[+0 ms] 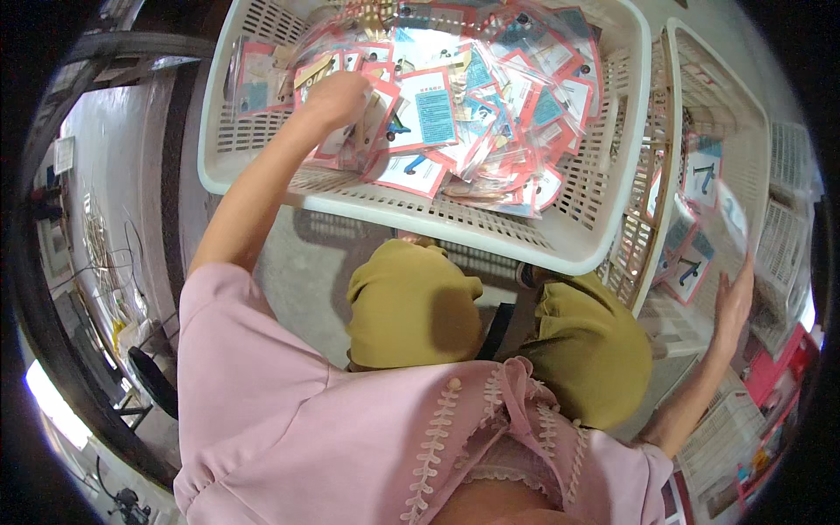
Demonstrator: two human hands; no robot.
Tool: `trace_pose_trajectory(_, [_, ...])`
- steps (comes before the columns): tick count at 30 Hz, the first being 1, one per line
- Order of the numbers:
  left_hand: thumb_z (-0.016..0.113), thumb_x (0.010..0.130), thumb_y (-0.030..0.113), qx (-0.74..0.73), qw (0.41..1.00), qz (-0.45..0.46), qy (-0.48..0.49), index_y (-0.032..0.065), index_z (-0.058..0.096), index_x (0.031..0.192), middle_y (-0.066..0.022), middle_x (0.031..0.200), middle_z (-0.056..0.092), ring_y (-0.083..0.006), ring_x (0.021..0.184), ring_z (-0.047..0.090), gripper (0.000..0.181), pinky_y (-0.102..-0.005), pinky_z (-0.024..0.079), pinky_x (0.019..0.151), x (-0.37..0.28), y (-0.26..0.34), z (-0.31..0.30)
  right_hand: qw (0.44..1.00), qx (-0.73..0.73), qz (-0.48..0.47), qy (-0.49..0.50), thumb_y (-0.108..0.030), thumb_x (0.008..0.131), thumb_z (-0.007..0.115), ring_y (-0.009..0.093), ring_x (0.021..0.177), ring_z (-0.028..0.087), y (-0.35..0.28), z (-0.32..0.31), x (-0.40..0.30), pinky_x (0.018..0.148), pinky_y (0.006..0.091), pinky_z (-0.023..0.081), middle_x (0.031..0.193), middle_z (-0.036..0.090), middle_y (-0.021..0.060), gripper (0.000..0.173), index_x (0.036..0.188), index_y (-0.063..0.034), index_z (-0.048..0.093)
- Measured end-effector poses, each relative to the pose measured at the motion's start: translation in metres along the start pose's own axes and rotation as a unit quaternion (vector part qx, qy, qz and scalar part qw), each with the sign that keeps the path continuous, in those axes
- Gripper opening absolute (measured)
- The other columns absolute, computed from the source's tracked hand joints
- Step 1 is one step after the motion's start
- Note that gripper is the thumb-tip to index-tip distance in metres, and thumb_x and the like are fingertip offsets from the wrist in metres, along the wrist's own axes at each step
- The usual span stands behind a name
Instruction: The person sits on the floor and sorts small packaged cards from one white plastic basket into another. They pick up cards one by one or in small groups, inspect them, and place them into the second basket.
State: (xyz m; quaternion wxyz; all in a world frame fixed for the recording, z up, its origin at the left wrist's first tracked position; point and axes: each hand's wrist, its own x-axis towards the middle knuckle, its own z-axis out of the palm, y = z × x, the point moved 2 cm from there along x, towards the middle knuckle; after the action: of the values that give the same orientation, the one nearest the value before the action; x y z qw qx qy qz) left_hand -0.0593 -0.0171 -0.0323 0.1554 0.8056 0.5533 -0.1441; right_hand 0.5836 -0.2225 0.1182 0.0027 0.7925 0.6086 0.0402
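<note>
A white perforated plastic basket (420,213) before me holds many clear plastic bags with printed cards and small parts. My left hand (339,100) reaches into its left half, fingers bent at the bagged cards; whether it grips one is hidden. One bagged card (420,111) with a red border and a blue text block lies just right of that hand. At the far right, my right hand (733,302) is over a second white basket (755,118), close under a blurred clear bag (730,213). Whether the fingers touch this bag I cannot tell. More bagged cards (689,269) lie in that basket.
Between the two full-size baskets stands a further basket wall (650,197). More light-coloured crates (781,243) are at the far right, with a red object (774,367) below them. My knees (417,308) are below the near basket. A dark round seat (152,380) is at the left.
</note>
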Motion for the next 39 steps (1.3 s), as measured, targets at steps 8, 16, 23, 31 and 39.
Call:
trace_pose_trajectory(8, [0.067, 0.077, 0.006, -0.268, 0.901, 0.323, 0.104, 0.0099, 0.066, 0.096, -0.0112, 0.081, 0.068, -0.0306, 0.075, 0.066, 0.019, -0.0394, 0.052, 0.064, -0.074, 0.161, -0.076, 0.825, 0.463, -0.289, -0.149, 0.005, 0.082, 0.062, 0.025, 0.088, 0.064, -0.301, -0.004, 0.007, 0.074, 0.0307, 0.053, 0.14, 0.048, 0.0106, 0.056, 0.134, -0.0117, 0.051])
trace_pose_trajectory(16, [0.067, 0.082, 0.018, -0.026, 0.97, 0.229, 0.08, 0.0118, 0.068, 0.096, -0.0054, 0.105, 0.066, -0.0257, 0.105, 0.059, 0.015, -0.0417, 0.048, 0.087, 0.026, 0.036, -0.011, 0.798, 0.383, -0.397, -0.242, 0.0, 0.078, 0.061, 0.038, 0.086, 0.063, -0.291, 0.05, 0.002, 0.072, 0.0424, 0.051, 0.09, 0.064, 0.0191, 0.028, 0.105, -0.0056, 0.06])
trace_pose_trajectory(23, [0.072, 0.079, 0.01, -0.275, 0.918, 0.251, 0.135, 0.0112, 0.07, 0.089, -0.0021, 0.093, 0.069, -0.0222, 0.092, 0.063, 0.01, -0.0354, 0.05, 0.08, 0.025, 0.023, -0.026, 0.824, 0.375, -0.317, -0.283, -0.001, 0.078, 0.065, 0.04, 0.078, 0.065, -0.299, 0.05, 0.0, 0.066, 0.0473, 0.051, 0.086, 0.066, 0.0192, 0.078, 0.145, -0.0096, 0.026])
trace_pose_trajectory(31, [0.066, 0.085, 0.005, -0.396, 0.817, 0.384, 0.17, 0.0029, 0.07, 0.093, -0.0075, 0.091, 0.07, -0.0147, 0.075, 0.064, 0.009, -0.0281, 0.051, 0.064, -0.047, 0.162, -0.114, 0.759, 0.567, -0.217, -0.235, 0.004, 0.078, 0.056, 0.026, 0.075, 0.068, -0.314, 0.025, 0.021, 0.071, 0.0351, 0.053, 0.091, 0.069, 0.0165, 0.044, 0.121, -0.003, 0.058])
trace_pose_trajectory(39, [0.078, 0.073, 0.05, -0.159, 0.985, 0.046, 0.043, -0.0032, 0.051, 0.126, -0.02, 0.125, 0.059, -0.0332, 0.113, 0.059, 0.08, -0.0417, 0.048, 0.094, 0.087, 0.036, 0.016, 0.901, 0.372, -0.101, 0.197, -0.022, 0.095, 0.058, 0.023, 0.097, 0.066, -0.145, -0.099, 0.005, 0.087, 0.0339, 0.052, 0.112, 0.067, 0.0167, 0.037, 0.12, 0.0047, 0.06])
